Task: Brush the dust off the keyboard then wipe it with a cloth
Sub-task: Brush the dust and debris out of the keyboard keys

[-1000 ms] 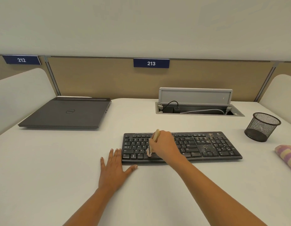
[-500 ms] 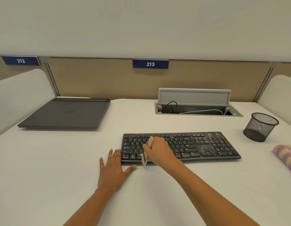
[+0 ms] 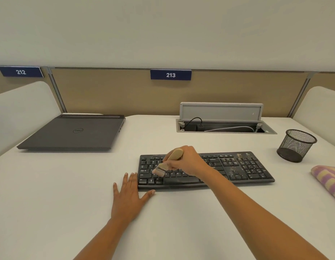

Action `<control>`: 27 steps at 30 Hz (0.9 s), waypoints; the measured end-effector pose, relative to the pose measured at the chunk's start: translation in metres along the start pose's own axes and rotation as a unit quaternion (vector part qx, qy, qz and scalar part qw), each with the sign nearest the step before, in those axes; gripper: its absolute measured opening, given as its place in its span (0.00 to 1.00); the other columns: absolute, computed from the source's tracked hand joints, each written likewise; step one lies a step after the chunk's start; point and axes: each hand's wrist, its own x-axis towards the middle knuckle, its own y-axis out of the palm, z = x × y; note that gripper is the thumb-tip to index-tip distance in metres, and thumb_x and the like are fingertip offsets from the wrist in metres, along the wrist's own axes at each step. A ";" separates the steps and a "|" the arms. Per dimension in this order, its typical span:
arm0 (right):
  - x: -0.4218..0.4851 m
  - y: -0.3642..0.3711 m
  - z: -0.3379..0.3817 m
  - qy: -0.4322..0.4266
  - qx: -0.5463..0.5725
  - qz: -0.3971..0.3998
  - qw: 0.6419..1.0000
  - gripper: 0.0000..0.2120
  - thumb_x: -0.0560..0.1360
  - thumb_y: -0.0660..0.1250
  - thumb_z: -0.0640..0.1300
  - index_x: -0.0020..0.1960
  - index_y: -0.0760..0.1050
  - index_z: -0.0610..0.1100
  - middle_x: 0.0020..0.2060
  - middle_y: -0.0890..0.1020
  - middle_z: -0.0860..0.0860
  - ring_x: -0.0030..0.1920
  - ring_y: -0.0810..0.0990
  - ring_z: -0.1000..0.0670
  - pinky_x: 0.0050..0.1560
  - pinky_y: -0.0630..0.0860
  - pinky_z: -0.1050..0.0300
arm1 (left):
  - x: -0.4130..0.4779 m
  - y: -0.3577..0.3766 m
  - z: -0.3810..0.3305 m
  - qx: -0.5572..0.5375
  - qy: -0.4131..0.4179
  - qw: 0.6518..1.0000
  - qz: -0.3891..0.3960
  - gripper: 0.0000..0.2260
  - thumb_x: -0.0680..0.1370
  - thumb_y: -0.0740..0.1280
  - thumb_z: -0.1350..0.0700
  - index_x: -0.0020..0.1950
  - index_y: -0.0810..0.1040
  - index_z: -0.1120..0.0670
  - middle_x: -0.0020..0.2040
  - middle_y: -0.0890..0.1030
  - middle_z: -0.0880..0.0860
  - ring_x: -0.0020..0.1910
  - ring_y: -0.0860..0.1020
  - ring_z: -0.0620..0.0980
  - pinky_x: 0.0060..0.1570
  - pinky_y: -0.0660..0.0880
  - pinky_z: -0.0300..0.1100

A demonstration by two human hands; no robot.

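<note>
I am looking down at a white table (image 3: 50, 194) through the head camera. The right hand (image 3: 185, 162) is holding a small brush (image 3: 170, 159) with a pale wood handle. The fingers are curling tight around the handle, so the grip is closed on the brush. The handle is tilting up and away to the far right. The light hairs of the brush are pointing down to the near left and touching the keys. They are looking a bit blurry.

The black keyboard (image 3: 238, 166) is lying flat in the middle of the table. The brush is sitting over its left half. Tan bits of dust are showing on the right half of the keys.

The left hand (image 3: 130, 194) is lying flat on the table with its fingers straight, holding nothing. It is resting right by the near left corner of the keyboard, with the thumb reaching along the near edge.

A pink and yellow striped cloth (image 3: 328, 177) is lying at the right edge of the table, well apart from the keyboard. A black mesh cup (image 3: 296, 145) is standing just beyond it. A closed dark laptop (image 3: 74, 134) is lying at the far left. A gray cable box (image 3: 224, 126) is sitting open at the far side, with wires inside. A blue sign (image 3: 170, 74) on the back wall is showing 213.
</note>
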 end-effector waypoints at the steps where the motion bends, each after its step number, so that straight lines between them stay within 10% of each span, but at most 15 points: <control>1: -0.001 0.000 -0.001 0.000 -0.017 0.012 1.000 0.05 0.71 0.71 0.37 0.46 0.83 0.40 0.41 0.84 0.45 0.35 0.77 0.58 0.35 0.76 0.72 | 0.000 0.000 0.000 0.000 0.000 1.000 0.001 0.64 0.49 0.20 0.22 0.78 0.45 0.53 0.79 0.49 0.47 0.77 0.40 0.46 0.73 0.40 0.53; 13: -0.003 -0.058 -0.033 0.090 -0.118 0.035 0.988 0.06 0.71 0.72 0.38 0.48 0.81 0.38 0.41 0.82 0.46 0.37 0.81 0.53 0.37 0.80 0.66 | 0.001 0.002 0.002 0.005 0.003 1.000 0.003 0.62 0.51 0.20 0.22 0.78 0.45 0.52 0.79 0.49 0.47 0.77 0.40 0.46 0.73 0.41 0.54; 27: -0.025 -0.044 -0.027 0.125 -0.122 -0.114 0.978 0.07 0.75 0.66 0.41 0.48 0.78 0.37 0.43 0.83 0.41 0.42 0.84 0.45 0.44 0.81 0.53 | 0.000 0.002 0.002 0.007 0.003 1.000 0.006 0.62 0.50 0.20 0.23 0.78 0.45 0.52 0.79 0.49 0.47 0.77 0.40 0.46 0.73 0.41 0.54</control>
